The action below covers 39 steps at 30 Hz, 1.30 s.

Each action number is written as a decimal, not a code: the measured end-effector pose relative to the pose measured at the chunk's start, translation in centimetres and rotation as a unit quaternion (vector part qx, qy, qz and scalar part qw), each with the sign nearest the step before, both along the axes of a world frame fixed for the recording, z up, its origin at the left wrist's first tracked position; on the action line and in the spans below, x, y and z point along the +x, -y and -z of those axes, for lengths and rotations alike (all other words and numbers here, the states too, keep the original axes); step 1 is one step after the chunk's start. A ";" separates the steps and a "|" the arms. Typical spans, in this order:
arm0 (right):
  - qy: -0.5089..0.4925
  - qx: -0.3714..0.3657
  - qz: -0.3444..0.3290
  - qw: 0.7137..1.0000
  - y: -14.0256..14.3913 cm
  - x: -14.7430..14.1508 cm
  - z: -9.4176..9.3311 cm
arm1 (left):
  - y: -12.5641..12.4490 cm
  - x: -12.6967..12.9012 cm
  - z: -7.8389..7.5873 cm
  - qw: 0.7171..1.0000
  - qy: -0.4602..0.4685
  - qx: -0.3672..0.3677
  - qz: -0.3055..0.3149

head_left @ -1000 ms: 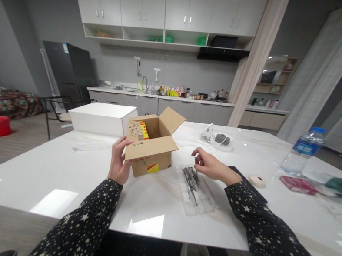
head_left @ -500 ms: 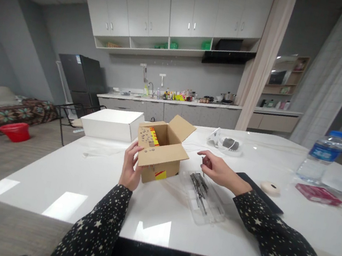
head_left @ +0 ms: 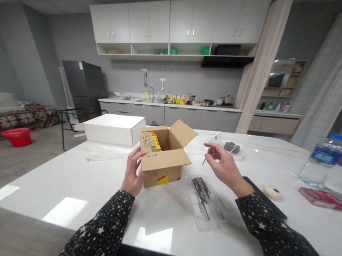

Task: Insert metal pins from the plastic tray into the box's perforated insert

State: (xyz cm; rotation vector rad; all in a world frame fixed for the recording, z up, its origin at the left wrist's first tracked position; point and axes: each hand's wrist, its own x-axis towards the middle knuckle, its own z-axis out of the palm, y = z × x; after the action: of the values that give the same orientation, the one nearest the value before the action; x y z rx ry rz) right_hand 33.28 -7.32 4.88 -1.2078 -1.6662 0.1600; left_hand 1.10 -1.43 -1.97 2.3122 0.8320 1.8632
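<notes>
Since a moment ago our right hand (head_left: 222,165) has risen off the clear plastic tray (head_left: 208,198) and now hovers above the tabletop (head_left: 88,184), to the right of the cardboard box (head_left: 164,157). Its fingers (head_left: 212,147) pinch a thin metal pin (head_left: 205,158) that hangs down from the fingertips — small and slightly blurred, so we cannot tell more about it.

Our left hand (head_left: 134,172) rests on the left front corner of the box, fingers curled around the near flap and thumb against the side wall. The box stands open near the middle of the tabletop, with yellow and red markings inside and on its front.

The tray lies flat just right of the box, holding a bundle of dark metal pins (head_left: 202,190).

Behind the box sits a closed white box (head_left: 114,128). Farther right we see a water bottle (head_left: 322,158), a roll of tape (head_left: 272,192) and a small red packet (head_left: 320,197) — all well apart from the hands. Both sleeves are dark with white stars.
</notes>
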 end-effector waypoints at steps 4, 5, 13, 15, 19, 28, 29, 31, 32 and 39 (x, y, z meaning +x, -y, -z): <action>0.023 0.049 0.018 0.998 0.3 -0.5 0.0 | 0.0 -0.1 0.0 1.000 -0.001 -0.001 0.010; 0.037 0.067 0.022 0.997 0.3 -0.5 0.2 | -0.1 -0.1 0.0 1.000 -0.001 -0.002 0.011; 0.092 0.145 0.027 0.985 0.0 0.0 2.1 | -0.1 0.0 0.2 0.999 0.015 -0.022 0.018; 0.097 0.148 0.027 0.984 0.0 -0.1 2.1 | 0.0 0.0 0.3 0.999 0.019 -0.031 0.027; 0.106 0.162 0.023 0.981 0.1 -0.5 2.1 | 0.2 0.2 0.4 0.998 0.029 -0.041 0.028; 0.073 0.165 -0.004 0.984 0.2 -1.5 2.1 | -0.1 -0.2 0.3 0.998 0.015 -0.048 0.043; 0.072 0.165 -0.005 0.984 0.1 -1.6 2.1 | -0.1 -0.2 0.3 0.998 0.015 -0.050 0.043; 0.069 0.162 -0.008 0.984 0.0 -1.7 2.1 | 0.0 -0.2 0.4 0.998 0.019 -0.051 0.040; 0.067 0.159 -0.010 0.985 -0.1 -1.7 2.2 | 0.0 -0.2 0.5 0.997 0.024 -0.053 0.040; 0.047 0.137 -0.005 0.989 -0.8 -1.5 2.7 | 2.0 0.2 -2.7 0.974 0.222 -0.023 0.045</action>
State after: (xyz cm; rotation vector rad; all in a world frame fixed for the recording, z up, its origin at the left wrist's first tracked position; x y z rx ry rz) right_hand 31.80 -6.55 2.20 -1.0112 -1.7119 -0.1189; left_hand 1.31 -3.41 0.68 1.7619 0.6860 2.1686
